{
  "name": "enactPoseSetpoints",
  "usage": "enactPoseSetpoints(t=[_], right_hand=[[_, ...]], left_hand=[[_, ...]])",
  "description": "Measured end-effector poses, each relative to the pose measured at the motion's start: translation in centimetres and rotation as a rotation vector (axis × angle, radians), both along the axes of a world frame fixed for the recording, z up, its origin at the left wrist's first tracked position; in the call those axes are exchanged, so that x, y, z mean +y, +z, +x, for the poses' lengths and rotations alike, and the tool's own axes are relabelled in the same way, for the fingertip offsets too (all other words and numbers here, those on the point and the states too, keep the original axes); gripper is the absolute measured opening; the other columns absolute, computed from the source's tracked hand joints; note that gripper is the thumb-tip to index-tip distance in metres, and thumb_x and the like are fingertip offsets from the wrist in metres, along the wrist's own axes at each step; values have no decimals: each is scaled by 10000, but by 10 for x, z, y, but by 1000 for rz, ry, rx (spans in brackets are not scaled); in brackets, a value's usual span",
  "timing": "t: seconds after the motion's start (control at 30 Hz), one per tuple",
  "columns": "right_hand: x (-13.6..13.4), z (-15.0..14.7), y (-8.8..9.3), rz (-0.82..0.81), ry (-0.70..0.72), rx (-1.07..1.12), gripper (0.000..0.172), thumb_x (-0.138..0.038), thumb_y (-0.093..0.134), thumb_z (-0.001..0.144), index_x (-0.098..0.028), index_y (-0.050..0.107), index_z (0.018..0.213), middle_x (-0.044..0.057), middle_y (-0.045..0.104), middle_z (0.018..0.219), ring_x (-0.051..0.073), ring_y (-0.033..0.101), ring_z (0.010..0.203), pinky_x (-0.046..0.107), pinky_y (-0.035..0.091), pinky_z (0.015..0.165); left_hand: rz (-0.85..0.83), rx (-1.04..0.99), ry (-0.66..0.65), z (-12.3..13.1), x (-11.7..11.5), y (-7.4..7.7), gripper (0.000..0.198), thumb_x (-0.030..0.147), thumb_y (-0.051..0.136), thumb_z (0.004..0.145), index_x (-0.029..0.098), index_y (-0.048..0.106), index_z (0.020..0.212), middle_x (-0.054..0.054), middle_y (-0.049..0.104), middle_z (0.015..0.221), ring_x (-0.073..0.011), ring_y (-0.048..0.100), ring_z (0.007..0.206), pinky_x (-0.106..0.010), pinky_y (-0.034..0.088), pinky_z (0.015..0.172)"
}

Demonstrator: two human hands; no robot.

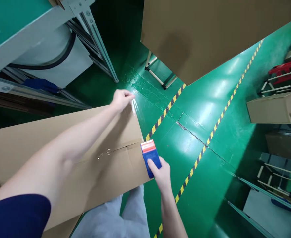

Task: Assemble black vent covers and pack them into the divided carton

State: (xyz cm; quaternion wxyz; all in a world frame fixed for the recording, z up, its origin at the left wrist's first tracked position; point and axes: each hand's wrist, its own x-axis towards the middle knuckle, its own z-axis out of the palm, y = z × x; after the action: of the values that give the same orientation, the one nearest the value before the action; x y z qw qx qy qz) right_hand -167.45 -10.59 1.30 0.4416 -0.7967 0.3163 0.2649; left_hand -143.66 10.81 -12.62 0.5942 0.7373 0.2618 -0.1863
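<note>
A long brown cardboard box point(93, 135) lies in front of me, its flaps meeting in a seam near the right end. My left hand point(122, 99) is at the far right corner of this box, fingers pinched on the end of a strip of clear tape point(136, 107). The strip stretches along the box's right edge toward a blue and red tape dispenser point(151, 159). My right hand point(162, 173) grips the dispenser, thumb on its near side, beside the box edge. A patch of shiny clear tape shows along the seam.
Upper left stands a green-topped workbench point(14, 23) with metal legs. A large cardboard sheet or box point(209, 36) juts in at the top, above a pipe-frame stand point(157, 77). Yellow-black tape lines point(200, 158) cross the green floor. More boxes point(271, 107) and racks line the right.
</note>
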Motion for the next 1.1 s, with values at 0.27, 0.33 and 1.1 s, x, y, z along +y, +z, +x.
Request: enactPoseSetpoints(t=[0.27,0.33,1.1], right_hand=[[13,-9,-23,46,-66,-27,363,-507,734,798,-152,774,868,48,751,758,190,661,671,279,539,625],[17,-5,-32,41,-61,-17,368,-509,734,796,-152,774,872,43,749,751,188,662,665,277,538,626],[-88,-204,17,-197,44,337,393,-603,736,777,-215,755,837,6,707,667,196,632,592,303,503,622]], left_hand=[[232,-19,-152,61,25,-46,83,174,814,714,157,733,719,-55,680,734,-184,576,742,-335,487,825],[265,50,-183,56,24,-59,102,209,822,714,156,739,739,-68,696,773,-198,595,761,-352,494,830],[743,-17,-536,-40,0,-21,750,537,261,1069,-85,655,1216,-212,686,1201,-423,551,1272,-464,356,993]])
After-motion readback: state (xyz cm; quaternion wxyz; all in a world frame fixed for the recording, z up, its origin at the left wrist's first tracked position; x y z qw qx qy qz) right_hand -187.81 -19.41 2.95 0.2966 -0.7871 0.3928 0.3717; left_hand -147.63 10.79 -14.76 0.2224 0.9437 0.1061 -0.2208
